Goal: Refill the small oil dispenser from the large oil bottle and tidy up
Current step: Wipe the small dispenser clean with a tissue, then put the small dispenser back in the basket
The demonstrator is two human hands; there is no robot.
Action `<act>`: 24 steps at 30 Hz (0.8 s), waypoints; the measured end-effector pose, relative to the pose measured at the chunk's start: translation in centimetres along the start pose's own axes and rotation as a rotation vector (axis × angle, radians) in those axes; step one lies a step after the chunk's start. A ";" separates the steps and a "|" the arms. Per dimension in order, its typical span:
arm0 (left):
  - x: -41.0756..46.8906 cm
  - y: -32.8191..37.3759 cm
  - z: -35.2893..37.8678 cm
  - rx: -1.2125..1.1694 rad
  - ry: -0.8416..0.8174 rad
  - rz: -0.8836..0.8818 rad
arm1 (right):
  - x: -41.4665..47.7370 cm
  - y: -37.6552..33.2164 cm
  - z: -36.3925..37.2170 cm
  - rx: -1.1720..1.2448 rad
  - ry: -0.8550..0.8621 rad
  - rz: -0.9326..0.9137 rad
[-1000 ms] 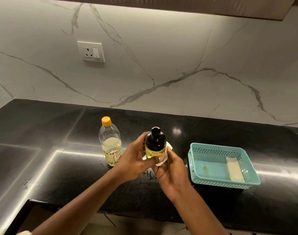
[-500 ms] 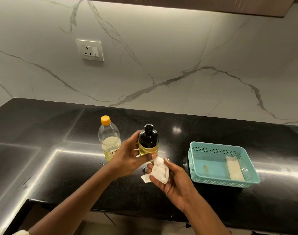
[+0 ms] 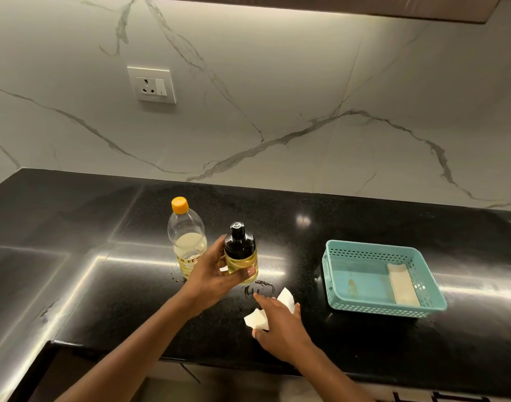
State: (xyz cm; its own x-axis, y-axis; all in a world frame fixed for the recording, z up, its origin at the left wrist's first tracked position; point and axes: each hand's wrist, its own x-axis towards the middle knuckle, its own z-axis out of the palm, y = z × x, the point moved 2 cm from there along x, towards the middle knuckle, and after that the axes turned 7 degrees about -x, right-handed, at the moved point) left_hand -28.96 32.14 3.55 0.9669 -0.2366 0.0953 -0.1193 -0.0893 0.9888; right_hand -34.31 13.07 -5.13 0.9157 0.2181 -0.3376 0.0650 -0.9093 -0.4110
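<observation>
My left hand (image 3: pixel 216 274) grips the small oil dispenser (image 3: pixel 240 250), a glass bottle with a black top and yellow oil in it, held upright just above the black counter (image 3: pixel 103 300). Behind it to the left stands the large oil bottle (image 3: pixel 187 239), clear plastic with an orange cap on, about half full. My right hand (image 3: pixel 280 323) lies palm down on a white tissue (image 3: pixel 258 319) pressed to the counter, below and to the right of the dispenser. A smear of oil (image 3: pixel 260 287) shows on the counter between the dispenser and the tissue.
A teal perforated basket (image 3: pixel 367 252) sits to the right with a folded cream cloth (image 3: pixel 402 285) inside. A wall socket (image 3: pixel 152 85) is on the marble backsplash. The counter's front edge runs just under my wrists.
My right hand has taken the tissue off the dispenser and lowered it palm down onto the counter. My left hand has kept hold of the dispenser, shifting it slightly left.
</observation>
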 end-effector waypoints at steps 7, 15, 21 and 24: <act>0.0 -0.8 1.0 -0.025 0.004 -0.041 | -0.1 0.2 -5.2 0.433 0.220 -0.047; 2.3 0.6 6.1 -0.037 -0.094 -0.019 | -1.3 1.4 -10.1 0.475 0.408 -0.111; 5.8 1.6 12.4 -0.030 -0.226 -0.027 | -2.6 7.4 -13.3 0.401 0.482 0.028; 8.0 1.7 16.2 -0.020 -0.348 -0.062 | -3.0 11.4 -14.9 0.385 0.507 0.104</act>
State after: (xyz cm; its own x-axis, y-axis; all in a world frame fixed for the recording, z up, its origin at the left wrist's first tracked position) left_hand -25.06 14.40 4.12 0.8373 -0.5468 -0.0068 -0.0547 -0.0960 0.9939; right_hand -30.37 -3.19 3.79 0.9894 -0.1447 0.0106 -0.0953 -0.7037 -0.7041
